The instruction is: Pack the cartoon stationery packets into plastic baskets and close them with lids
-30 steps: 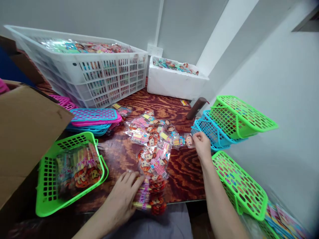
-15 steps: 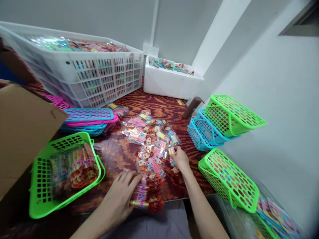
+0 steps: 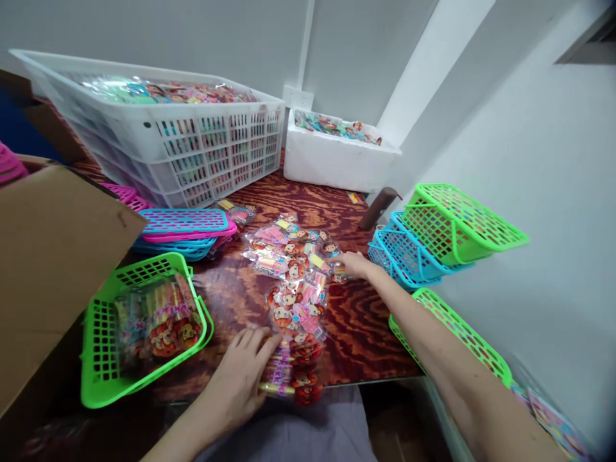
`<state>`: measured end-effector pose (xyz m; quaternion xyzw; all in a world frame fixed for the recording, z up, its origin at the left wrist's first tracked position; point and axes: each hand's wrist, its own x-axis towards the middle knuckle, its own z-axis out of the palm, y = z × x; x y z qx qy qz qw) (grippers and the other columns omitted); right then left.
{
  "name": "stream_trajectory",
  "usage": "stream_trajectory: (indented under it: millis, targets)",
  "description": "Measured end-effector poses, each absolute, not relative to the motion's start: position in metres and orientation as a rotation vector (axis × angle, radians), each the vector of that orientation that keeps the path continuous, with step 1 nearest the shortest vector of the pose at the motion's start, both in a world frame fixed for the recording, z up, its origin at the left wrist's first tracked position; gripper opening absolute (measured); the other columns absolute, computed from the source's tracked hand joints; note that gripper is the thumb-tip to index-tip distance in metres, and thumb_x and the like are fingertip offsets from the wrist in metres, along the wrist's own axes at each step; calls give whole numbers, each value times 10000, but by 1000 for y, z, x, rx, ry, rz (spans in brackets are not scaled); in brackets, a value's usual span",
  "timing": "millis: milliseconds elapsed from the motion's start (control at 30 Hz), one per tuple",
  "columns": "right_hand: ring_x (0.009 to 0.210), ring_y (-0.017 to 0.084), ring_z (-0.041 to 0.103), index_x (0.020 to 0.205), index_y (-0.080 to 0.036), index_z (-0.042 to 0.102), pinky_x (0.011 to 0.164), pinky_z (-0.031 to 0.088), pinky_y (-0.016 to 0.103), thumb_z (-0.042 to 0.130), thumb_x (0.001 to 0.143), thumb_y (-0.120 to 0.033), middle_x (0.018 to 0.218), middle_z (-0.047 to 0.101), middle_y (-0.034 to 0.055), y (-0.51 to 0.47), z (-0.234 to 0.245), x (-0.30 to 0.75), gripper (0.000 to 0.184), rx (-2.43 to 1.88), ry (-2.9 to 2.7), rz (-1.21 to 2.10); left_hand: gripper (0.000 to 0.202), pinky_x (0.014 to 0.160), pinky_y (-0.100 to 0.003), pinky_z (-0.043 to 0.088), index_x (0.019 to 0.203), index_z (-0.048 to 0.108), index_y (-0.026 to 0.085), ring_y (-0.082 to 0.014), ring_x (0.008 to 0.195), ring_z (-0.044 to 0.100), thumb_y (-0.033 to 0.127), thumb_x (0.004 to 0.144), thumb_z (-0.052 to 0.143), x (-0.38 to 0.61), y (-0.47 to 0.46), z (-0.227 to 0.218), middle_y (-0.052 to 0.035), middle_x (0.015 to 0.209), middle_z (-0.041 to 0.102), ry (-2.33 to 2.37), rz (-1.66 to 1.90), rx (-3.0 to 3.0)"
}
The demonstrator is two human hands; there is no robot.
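My left hand [image 3: 246, 367] is wrapped around the end of a row of clear plastic packets [image 3: 283, 375] at the table's front edge. These packets stand packed together and show red-haired cartoon figures and yellow and purple parts. Farther back and right, my right hand [image 3: 355, 263] has its fingers together on a plastic packet [image 3: 339, 276] at the right side of the pile; the thumb is mostly hidden. Loose packets with pink and yellow pieces form the pile [image 3: 293, 263], which spreads from mid-table down to the row at my left hand.
At left, a green basket [image 3: 144, 385] holds upright packets beside a cardboard box [image 3: 52, 256]. Basket lids [image 3: 185, 220] lie behind it. A white crate [image 3: 192, 147] and a foam box [image 3: 337, 157] hold more packets. Baskets [image 3: 462, 224] and a brown bottle [image 3: 378, 208] stand right.
My right hand has moved away from me, up the right side of the pile. A packet that lay below that hand is gone from there. My left hand stays on the row.
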<state>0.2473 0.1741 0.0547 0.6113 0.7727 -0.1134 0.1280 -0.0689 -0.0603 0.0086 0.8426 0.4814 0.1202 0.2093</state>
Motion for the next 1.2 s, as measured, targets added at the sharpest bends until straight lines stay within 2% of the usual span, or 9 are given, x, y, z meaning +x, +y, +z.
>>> stream_trajectory:
  millis: [133,267,367,500,633,733,933,1033,1200]
  targets:
    - [1190,282,598,1491,-283,424,954,418,377,519,893,-142,1324,633,149,172,42,259,622,1838,2146,-258,780,1110,-467,280,1404,436,245,-288,1239,414,102,646,548,-68,-63,10,-94,1323,488,1346,359,2329]
    - [1049,281,667,1294,-119,626,858,462,325,610,854,-229,1174,686,222,172,40,266,454,1969,2015,-239,790,1128,-480,265,1408,428,243,-292,1264,406,101,640,552,-68,-64,11,-98,1346,480,1355,342,2314]
    - [989,270,668,1009,-137,748,808,467,302,725,753,-274,1043,721,161,173,44,267,290,1979,1992,-285,789,1134,-490,260,1407,426,242,-294,1267,405,101,641,555,-68,-64,11,-99,1346,482,1350,355,2313]
    - [1034,253,618,806,-170,744,795,439,251,796,653,-263,1017,700,74,164,41,262,187,1981,2066,-329,788,1129,-491,267,1410,422,241,-292,1264,402,95,646,550,-68,-64,10,-100,1340,482,1342,403,2313]
    - [1069,259,589,974,-189,704,812,429,281,783,668,-267,1114,664,91,151,29,255,326,2111,2075,-327,787,1128,-494,269,1403,429,231,-292,1256,407,86,639,543,-68,-65,8,-104,1344,475,1361,422,2317]
    - [967,235,623,1110,-189,650,762,433,278,797,626,-204,1065,687,93,151,29,257,506,2209,2052,-382,791,1136,-488,260,1413,420,225,-290,1258,404,93,643,546,-69,-66,5,-106,1351,465,1364,421,2325]
    - [762,166,632,940,-156,706,661,437,231,696,762,-285,821,692,14,170,41,242,220,2260,2099,-568,803,1131,-477,273,1410,416,238,-289,1253,411,99,633,561,-69,-67,3,-102,1344,470,1350,420,2325]
    - [836,181,631,924,-185,717,715,456,242,745,722,-330,895,697,15,177,32,213,250,2245,2142,-583,794,1132,-482,270,1400,420,245,-287,1254,413,90,633,556,-68,-67,7,-97,1340,478,1363,431,2309]
    - [985,235,597,999,-213,693,781,436,277,771,655,-250,1033,667,71,178,17,189,355,2224,2158,-487,787,1144,-484,254,1401,419,253,-283,1262,407,96,642,552,-68,-67,10,-89,1338,483,1367,424,2285]
